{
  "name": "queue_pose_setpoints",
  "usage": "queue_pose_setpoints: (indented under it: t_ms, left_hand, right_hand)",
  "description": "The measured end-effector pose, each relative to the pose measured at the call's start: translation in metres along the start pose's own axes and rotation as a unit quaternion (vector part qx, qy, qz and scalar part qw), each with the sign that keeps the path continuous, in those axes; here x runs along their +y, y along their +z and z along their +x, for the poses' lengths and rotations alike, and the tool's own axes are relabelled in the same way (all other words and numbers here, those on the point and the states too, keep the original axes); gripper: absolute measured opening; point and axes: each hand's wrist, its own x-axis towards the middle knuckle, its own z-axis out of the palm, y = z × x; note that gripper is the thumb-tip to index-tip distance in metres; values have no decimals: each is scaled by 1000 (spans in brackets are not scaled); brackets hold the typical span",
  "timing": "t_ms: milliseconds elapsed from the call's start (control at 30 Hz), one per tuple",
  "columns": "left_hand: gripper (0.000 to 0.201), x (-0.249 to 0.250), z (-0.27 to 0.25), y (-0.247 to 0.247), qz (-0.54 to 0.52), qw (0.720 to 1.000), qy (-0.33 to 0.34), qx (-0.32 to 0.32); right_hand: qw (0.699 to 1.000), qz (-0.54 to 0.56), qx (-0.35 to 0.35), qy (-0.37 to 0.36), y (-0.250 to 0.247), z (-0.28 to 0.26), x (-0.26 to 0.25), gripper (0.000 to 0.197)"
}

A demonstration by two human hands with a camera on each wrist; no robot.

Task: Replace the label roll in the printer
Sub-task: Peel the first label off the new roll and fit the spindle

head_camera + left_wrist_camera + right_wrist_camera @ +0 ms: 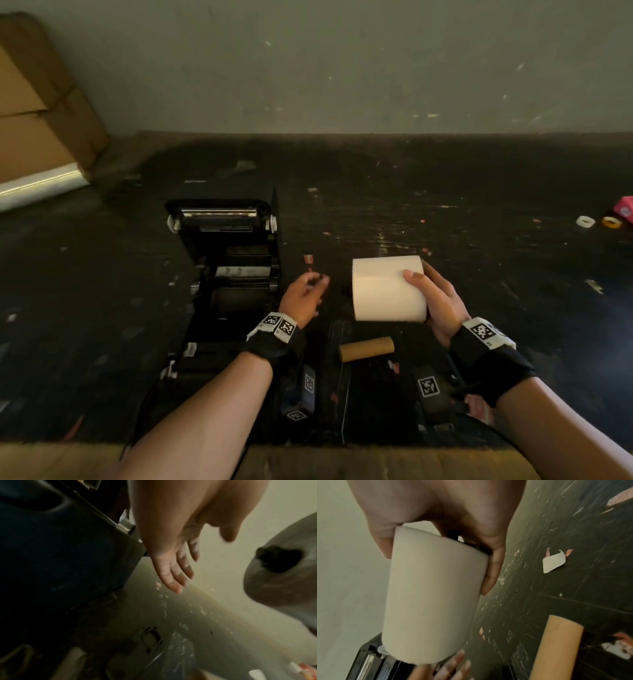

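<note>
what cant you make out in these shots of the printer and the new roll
- Open black label printer: its bay is too dark in the head view to show whether a spindle sits inside.
- White label roll in the right hand: the far end is hidden by the fingers in the head view; blurred in the left wrist view.
- Left hand: motion-blurred.
- Two small tape rings: too small to identify.

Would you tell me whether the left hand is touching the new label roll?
Apart. The head view shows dark table between the left hand and the label roll held by the right hand.

Matt white paper label roll (388, 289), brown cardboard core (366, 348), scuffed black table (479, 212)
</note>
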Motion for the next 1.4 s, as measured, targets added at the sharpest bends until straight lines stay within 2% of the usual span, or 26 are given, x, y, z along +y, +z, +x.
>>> queue_pose_setpoints:
  t_ms: [67, 133, 267, 367, 467, 600, 767, 867, 933, 1067, 1133, 1233, 1400]
  left_hand:
    - [50, -15, 5, 5, 125, 992, -9, 16]
    - [57, -22, 5, 13, 230, 973, -28, 2]
    - [63, -32, 5, 27, 361, 930, -67, -19]
    - [53, -42, 3, 34, 419, 904, -83, 2]
    - [42, -47, 3, 40, 437, 895, -85, 34]
    - [43, -44, 4, 43, 443, 885, -131, 57]
    - [48, -38, 3, 40, 416, 892, -168, 58]
    - [41, -31, 1, 36, 409, 897, -156, 58]
    - [36, -26, 2, 32, 374, 915, -136, 58]
    - [27, -6, -2, 29, 188, 978, -70, 52]
    - [25, 10, -8, 32, 73, 995, -49, 44]
    - [29, 32, -16, 37, -71, 997, -33, -8]
    - [33, 57, -29, 46, -154, 987, -15, -47]
  right_hand:
    - [1000, 10, 3, 5, -13, 1, 6, 98]
    - [1000, 19, -1, 15, -25, 1, 10, 98]
    - [1000, 1, -8, 7, -41, -2, 14, 98]
    - [999, -46, -22, -19, -48, -8, 14, 101]
    - [996, -73, -39, -34, -55, -10, 11, 101]
    - [995, -82, -48, -42, -62, -13, 8, 103]
    - [993, -93, -56, -45, -70, -15, 5, 101]
    - [992, -94, -63, -50, -73, -13, 4, 101]
    - [993, -88, -67, -50, -75, -12, 3, 101]
    - [995, -66, -65, -38, -76, -6, 4, 96]
    - [996, -50, -62, -33, -76, -3, 3, 85]
    - [997, -35, -54, -41, -74, 0, -1, 74]
    - [998, -1, -41, -49, -71, 7, -7, 68]
